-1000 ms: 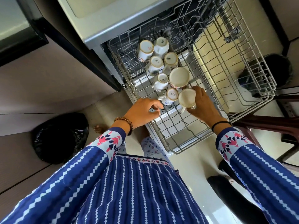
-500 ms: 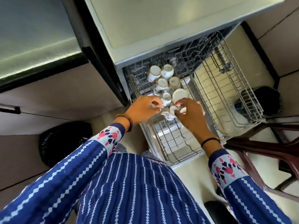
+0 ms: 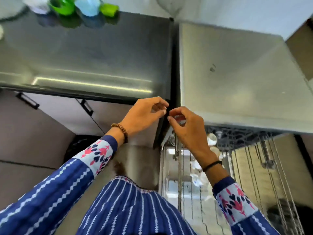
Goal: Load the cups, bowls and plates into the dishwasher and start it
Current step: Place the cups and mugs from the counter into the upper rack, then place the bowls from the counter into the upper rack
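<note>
My left hand and my right hand are raised close together in front of the counter edge. Their fingers are loosely curled and I see nothing held in either. Below my right hand the dishwasher's wire rack is pulled out, blurred by motion. A few white cups show in it, partly hidden by my right wrist. The grey dishwasher top fills the upper right.
A dark shiny countertop lies to the left, with green containers and a blue one at its far edge. Cabinet doors with black handles sit below it. A black bag is on the floor.
Both hands have let go of the cups in the rack and risen to counter height. My view has tilted up from the rack to the countertop.
</note>
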